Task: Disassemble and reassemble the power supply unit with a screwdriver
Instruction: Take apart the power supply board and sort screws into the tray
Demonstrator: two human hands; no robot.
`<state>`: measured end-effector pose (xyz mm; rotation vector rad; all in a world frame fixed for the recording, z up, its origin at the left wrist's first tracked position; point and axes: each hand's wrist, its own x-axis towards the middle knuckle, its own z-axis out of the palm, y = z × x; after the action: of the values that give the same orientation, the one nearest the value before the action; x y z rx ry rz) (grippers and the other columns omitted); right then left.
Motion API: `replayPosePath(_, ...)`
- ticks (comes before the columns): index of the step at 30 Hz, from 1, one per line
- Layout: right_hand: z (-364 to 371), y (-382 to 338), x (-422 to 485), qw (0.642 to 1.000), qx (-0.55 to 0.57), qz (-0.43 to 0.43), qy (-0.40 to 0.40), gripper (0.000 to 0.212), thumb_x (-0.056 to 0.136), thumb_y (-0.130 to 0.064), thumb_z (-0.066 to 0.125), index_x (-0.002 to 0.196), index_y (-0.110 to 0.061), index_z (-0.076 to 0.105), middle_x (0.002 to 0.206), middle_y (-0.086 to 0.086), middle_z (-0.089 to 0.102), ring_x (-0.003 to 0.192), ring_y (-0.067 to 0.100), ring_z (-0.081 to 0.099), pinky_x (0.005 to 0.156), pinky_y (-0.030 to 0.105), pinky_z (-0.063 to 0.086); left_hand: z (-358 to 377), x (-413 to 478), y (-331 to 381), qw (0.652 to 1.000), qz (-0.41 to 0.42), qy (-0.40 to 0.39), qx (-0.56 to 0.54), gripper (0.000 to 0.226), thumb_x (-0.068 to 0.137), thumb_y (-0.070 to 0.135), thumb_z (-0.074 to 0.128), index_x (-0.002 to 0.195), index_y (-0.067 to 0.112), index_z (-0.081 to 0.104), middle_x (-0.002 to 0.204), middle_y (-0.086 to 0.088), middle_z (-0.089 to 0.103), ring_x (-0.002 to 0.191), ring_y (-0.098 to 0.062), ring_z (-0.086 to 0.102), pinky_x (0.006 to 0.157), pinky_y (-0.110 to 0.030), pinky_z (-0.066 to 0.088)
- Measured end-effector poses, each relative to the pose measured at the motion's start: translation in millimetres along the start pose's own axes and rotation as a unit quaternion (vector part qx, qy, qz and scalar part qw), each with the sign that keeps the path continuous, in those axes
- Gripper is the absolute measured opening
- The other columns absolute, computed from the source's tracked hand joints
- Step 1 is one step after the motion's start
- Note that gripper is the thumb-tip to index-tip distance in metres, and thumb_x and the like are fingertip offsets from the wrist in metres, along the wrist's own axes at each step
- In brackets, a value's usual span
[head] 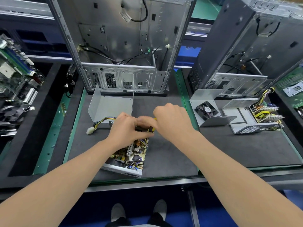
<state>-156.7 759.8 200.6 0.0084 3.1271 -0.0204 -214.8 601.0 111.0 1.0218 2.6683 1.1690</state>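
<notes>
The opened power supply unit (131,158) lies on the dark mat, its circuit board with coils and wires exposed in a grey metal tray. My left hand (124,128) rests on the far end of the unit, fingers curled over it. My right hand (172,118) is closed around a yellow and black screwdriver (151,128), whose handle shows between the two hands above the board. The tip is hidden by my fingers. The unit's removed grey metal cover (109,107) stands behind, with a yellow and black cable bundle and white connector (90,130) trailing left.
An open computer case (123,46) stands upright behind the mat. A second case (246,46), a cover with a fan (206,110) and another opened power supply (255,118) sit on the right mat. Motherboards (14,71) lie at far left. Small screws (54,128) dot the green strip.
</notes>
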Motion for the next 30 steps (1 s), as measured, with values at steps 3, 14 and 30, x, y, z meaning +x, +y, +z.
replayPosePath(3,-4,11,-2,0.990,0.100,-0.091,-0.027,0.037,0.097,-0.058,0.058,0.091,-0.021,0.058,0.090,-0.001,0.056,0.080,0.030,0.058,0.066,0.038,0.044,-2,1,-1,1.000,0.012,-0.013,-0.023,0.014,0.078,0.066,0.068,0.080,0.052,0.071,0.060,0.015,0.066,0.064,-0.010,0.053,0.083,-0.031,0.037)
replayPosePath(14,-1,4,8,0.998,0.051,0.005,-0.029,0.065,0.095,-0.067,0.056,0.064,-0.015,0.032,0.063,0.004,0.034,0.054,0.028,0.035,0.048,0.032,0.016,-4,5,0,0.998,-0.004,-0.046,-0.030,0.020,0.081,0.048,0.084,0.097,0.037,0.082,0.084,0.021,0.077,0.089,-0.002,0.073,0.098,-0.044,0.043)
replayPosePath(30,13,13,-1,0.992,0.118,-0.046,-0.002,0.060,0.090,-0.075,0.054,0.076,-0.017,0.051,0.074,0.004,0.055,0.071,0.034,0.055,0.052,0.034,0.034,-4,5,-7,0.999,0.028,-0.036,-0.019,0.015,0.079,0.054,0.082,0.082,0.040,0.078,0.056,0.008,0.062,0.055,-0.018,0.046,0.064,-0.036,0.039)
